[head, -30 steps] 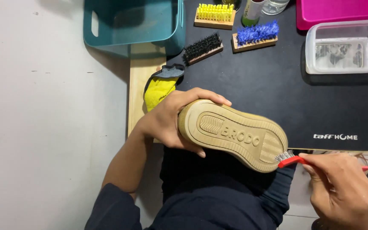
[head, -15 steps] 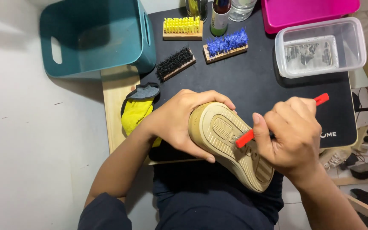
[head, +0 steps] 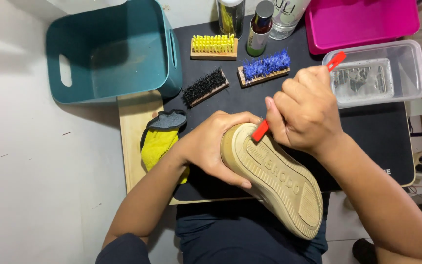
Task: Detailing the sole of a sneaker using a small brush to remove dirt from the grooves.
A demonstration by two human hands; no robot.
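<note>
The teal plastic bin [head: 113, 54] sits off the table's far left corner, hanging over the edge of the black mat [head: 367, 132] that covers most of the table. At the far right corner lies a pink tray [head: 362, 22], and just in front of it a clear plastic tub [head: 406, 68]. Down at the near edge, over the lap, is the tan shoe [head: 274, 186], sole up, toe end toward the table. The left hand [head: 211, 146] is wrapped around that toe end, fingers curled tight over the sole's rim. The right hand [head: 304, 112] is fisted around a red-handled brush [head: 335, 59], its lower end pressed onto the sole near the toe. By the left edge, a yellow cloth [head: 158, 144] lies crumpled on bare wood. Along the far side: a yellow-bristled brush [head: 213, 46], a blue-bristled brush [head: 264, 66], a black-bristled brush [head: 204, 87], and three bottles [head: 260, 24] standing behind them.
</note>
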